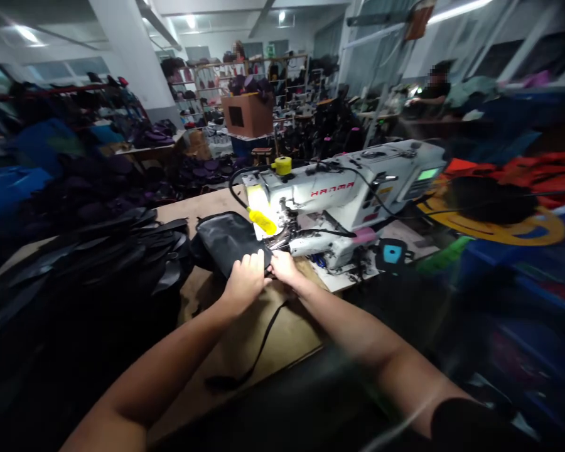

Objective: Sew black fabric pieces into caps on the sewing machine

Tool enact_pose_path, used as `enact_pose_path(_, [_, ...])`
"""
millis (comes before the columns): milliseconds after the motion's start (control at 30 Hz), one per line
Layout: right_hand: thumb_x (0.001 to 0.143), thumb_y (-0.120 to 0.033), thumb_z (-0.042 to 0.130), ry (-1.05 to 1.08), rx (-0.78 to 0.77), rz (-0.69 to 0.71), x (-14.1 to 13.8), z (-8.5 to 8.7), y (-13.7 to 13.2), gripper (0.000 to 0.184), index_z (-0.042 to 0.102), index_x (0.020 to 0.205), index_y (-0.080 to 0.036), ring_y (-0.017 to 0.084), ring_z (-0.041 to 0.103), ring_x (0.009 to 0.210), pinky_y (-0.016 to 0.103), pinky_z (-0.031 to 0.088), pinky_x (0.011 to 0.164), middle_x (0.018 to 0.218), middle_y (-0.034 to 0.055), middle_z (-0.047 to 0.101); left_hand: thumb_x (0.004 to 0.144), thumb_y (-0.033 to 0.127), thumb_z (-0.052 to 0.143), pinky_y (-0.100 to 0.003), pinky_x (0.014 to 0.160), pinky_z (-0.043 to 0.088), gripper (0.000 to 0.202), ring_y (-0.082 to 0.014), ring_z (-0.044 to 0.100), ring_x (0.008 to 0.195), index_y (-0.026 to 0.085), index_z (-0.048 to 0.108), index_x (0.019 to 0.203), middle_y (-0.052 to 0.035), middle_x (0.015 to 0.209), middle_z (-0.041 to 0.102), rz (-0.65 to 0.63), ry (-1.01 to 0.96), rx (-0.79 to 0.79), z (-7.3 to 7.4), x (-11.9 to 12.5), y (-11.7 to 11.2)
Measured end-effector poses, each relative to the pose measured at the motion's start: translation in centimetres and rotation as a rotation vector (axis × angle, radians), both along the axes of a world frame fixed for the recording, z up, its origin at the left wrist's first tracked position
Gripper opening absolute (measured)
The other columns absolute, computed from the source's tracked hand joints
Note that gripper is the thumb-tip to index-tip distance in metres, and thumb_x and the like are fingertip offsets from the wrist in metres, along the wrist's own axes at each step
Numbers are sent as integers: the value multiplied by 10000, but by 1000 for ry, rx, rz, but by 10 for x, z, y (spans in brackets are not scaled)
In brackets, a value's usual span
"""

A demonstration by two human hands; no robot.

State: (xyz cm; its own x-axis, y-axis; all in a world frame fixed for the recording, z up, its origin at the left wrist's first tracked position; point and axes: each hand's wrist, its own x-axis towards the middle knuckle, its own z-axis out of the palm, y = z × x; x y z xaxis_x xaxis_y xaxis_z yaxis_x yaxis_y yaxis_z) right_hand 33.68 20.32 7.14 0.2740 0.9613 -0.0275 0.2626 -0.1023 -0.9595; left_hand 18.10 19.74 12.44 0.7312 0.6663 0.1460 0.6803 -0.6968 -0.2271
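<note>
A black fabric piece, looking like a bag panel point(226, 238), lies on the wooden table point(282, 333), its right edge close to the needle area of the white sewing machine point(329, 188). My left hand point(247, 279) grips the near edge of this piece, fingers curled over it. Just to the right, my right hand point(285, 267) pinches the same edge beside the machine's presser area; the fingertips are partly hidden. A yellow lamp point(262, 221) on the machine lights the fabric. From near my hands a black strap point(266, 342) trails down across the table.
A big heap of black pieces point(136, 263) covers the left side. Right of the machine stand a yellow reel point(499, 226) with black material and blue bins point(513, 270). A cardboard box point(248, 115) and full shelves are behind. Another person point(435, 88) sits far right.
</note>
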Motion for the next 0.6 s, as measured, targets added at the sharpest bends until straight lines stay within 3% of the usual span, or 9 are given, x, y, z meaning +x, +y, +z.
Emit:
enact_pose_path(133, [936,-260,469,91,-7,4,-3,-6,-4,291,543,661,-201,135,558,532,245,473,555,634,34,635,1015,163,307,-406,805,428,465,-297,569,1024,65,523,1415,-208,1096,639,-178,120,-86,12,-31,13])
enact_pose_path(300, [909,-235,494,133,-1,-28,-5,-10,-7,273,586,656,-192,135,576,545,237,476,570,643,47,658,1028,170,251,-353,698,460,480,-244,633,843,84,550,1394,-164,935,675,-415,209,-133,29,-51,39])
enact_pose_path(433, [895,-245,506,147,4,-31,-6,-9,-5,274,585,639,-187,125,546,522,226,451,538,603,34,630,1014,176,340,-321,705,483,370,-219,664,796,147,621,1253,-128,934,700,-448,233,-142,30,-47,43])
enact_pose_path(600, [895,-304,497,165,23,-9,-6,-6,-4,275,532,640,-207,119,493,489,224,412,482,572,6,578,957,149,431,-314,726,508,277,-222,687,802,143,656,1119,-110,895,706,-435,190,-192,27,-35,42])
